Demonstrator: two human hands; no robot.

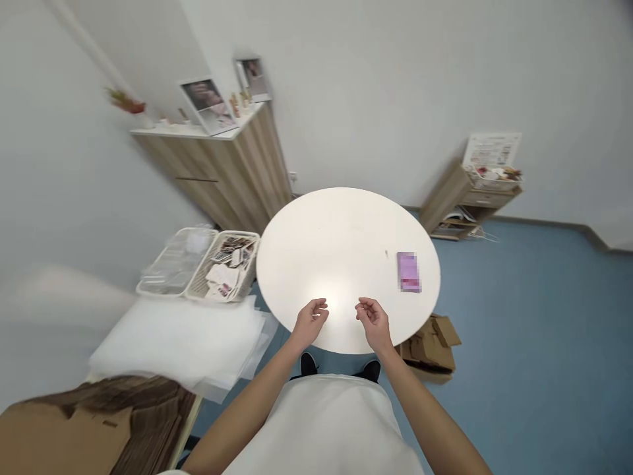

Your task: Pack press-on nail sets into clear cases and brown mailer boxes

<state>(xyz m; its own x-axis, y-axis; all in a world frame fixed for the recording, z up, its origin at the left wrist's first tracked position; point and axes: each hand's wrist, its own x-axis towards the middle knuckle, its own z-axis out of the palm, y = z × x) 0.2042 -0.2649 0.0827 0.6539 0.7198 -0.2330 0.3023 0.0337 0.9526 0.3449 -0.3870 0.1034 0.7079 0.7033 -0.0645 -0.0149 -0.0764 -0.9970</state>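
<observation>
Over the near edge of a round white table, my left hand hovers with loosely bent fingers and nothing in it. Opposite it, my right hand is also bare, its fingers half curled and the thumb apart. The two palms face each other across a gap. Nearest to my right hand, on the right side of the tabletop, lies a flat purple rectangular item; it is pixelated, so its kind does not show. A tiny dark speck sits just left of it.
Left of the table are a white basket of cards and papers, a bin of clear plastic, white sheets and stacked brown cardboard. An open cardboard box stands on the floor at right. A wooden cabinet and small shelf stand behind.
</observation>
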